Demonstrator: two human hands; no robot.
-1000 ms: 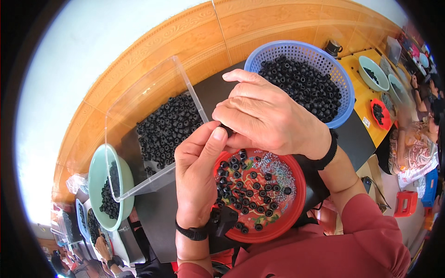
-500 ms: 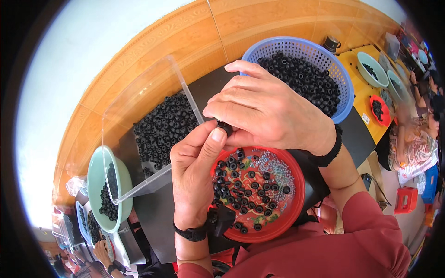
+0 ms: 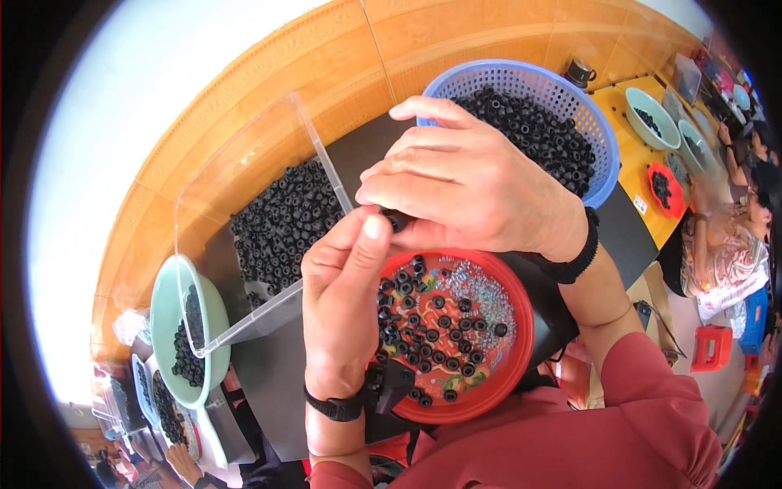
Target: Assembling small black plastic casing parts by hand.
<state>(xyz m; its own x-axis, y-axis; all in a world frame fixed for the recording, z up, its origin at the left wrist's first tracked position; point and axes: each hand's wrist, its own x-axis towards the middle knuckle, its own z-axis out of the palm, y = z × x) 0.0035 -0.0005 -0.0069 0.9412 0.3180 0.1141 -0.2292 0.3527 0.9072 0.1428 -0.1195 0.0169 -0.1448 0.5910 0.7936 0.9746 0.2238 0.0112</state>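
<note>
Above the red plate (image 3: 524, 326), my two hands meet over one small black ring-shaped part (image 3: 396, 218). My left hand (image 3: 342, 281) is closed on it, with the thumb and forefinger at its left side. From the right, my right hand (image 3: 481, 191) arches over the part, palm down. Its thumb reaches the part from below, while its other fingers hang bent above and hide their grip. On the plate lie several loose black parts (image 3: 444, 322) of the same kind, beside a heap of tiny clear bits (image 3: 485, 289).
A clear plastic box (image 3: 316, 147) full of black parts stands left of my hands. A blue colander (image 3: 607, 163) holds more at the back right. Green bowls (image 3: 218, 310) and a small red dish (image 3: 676, 204) hold some too. Other people sit at both sides.
My left thumb has shifted slightly up and left against the black part. My right hand keeps almost the same pose, and the whole view has moved a little.
</note>
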